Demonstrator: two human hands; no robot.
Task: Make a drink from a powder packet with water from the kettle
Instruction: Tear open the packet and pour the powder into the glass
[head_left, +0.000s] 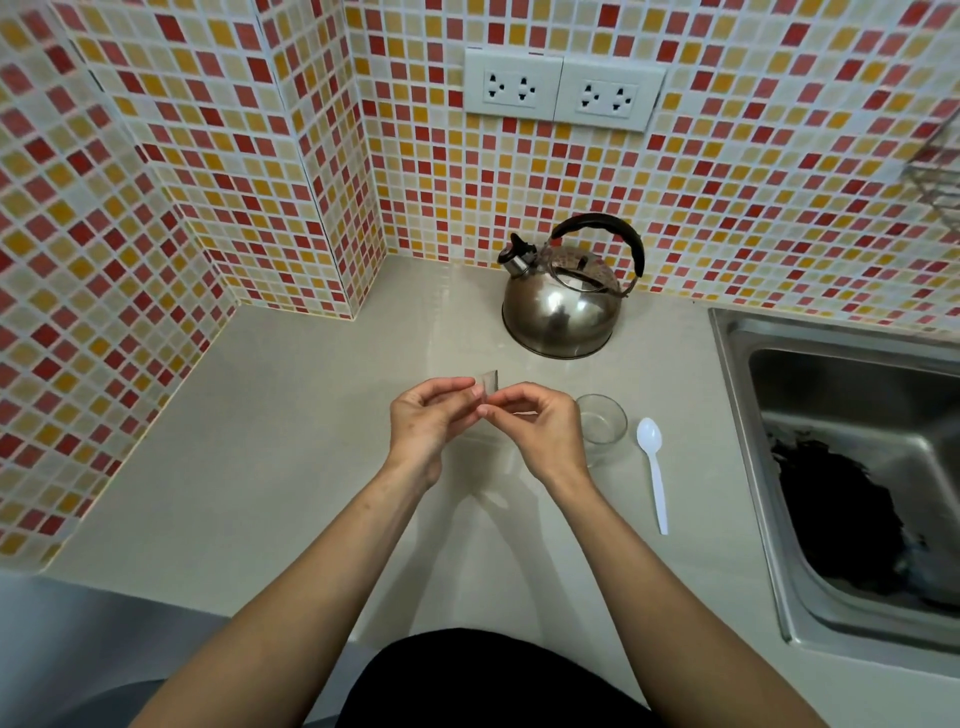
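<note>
Packet (489, 383) first — a small, dull, greyish sachet, only its top corner showing above the fingertips, held up over the counter (291, 415) just left of the glass. The left hand (426, 423) pinches one side and the right hand (540, 428) pinches the other, thumbs and forefingers closed tight on its upper edge. That grip looks to me like the start of a tear, both hands close together so the strip comes off cleanly; whether it is already open I can't tell, the fingers cover too much of it.

The glass (602, 420) stands just beside the right hand, clear and seemingly empty — near enough, I'd guess, that the powder can be tipped straight in. A white plastic spoon (653, 467) lies just right of the glass, bowl pointing away, ready for stirring. The kettle (563, 296) sits further back against the tiled wall (727, 171), steel, dark handle upright, spout to the left, well apart from the hands. The sink (852, 447) is off to the right.
</note>
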